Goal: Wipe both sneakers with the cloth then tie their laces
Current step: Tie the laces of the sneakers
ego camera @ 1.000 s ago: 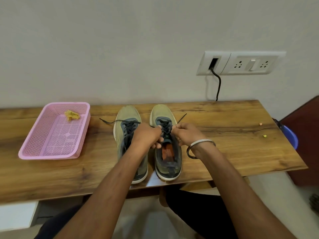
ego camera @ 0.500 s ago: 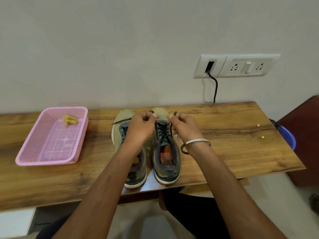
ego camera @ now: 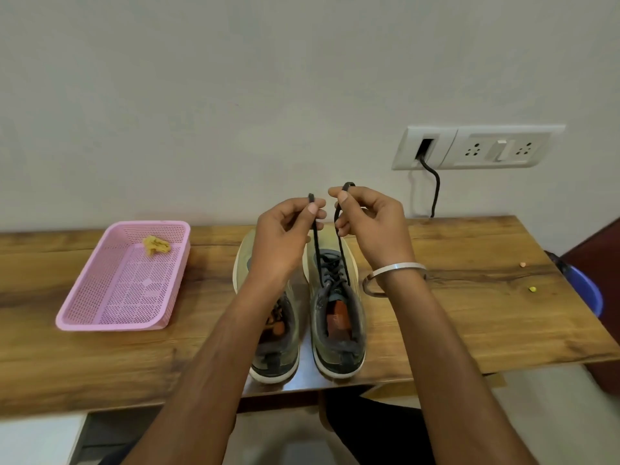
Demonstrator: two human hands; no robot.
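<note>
Dark laces (ego camera: 339, 243) rise taut from the right sneaker (ego camera: 337, 317) on the table (ego camera: 469, 317). Left hand (ego camera: 285, 236) pinches one end, right hand (ego camera: 369, 226) the other; no readable writing.

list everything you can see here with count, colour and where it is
sneakers: 2, olive-green with grey collars, side by side mid-table, toes to the wall
lace ends: 2, black, pulled up from the right-hand sneaker
basket: 1, pink mesh, left on the table
cloth: 1, yellow, crumpled in the basket's far corner
table: 1, brown wood, against the wall
switch plate: 1, white, on the wall
cable: 1, black, hanging from the plate
small bits: 2, orange and yellow, right on the table
blue object: 1, past the table's right edge
bangle: 1, silver, right wrist
left hand: pinches one lace end
right hand: pinches the other
</note>
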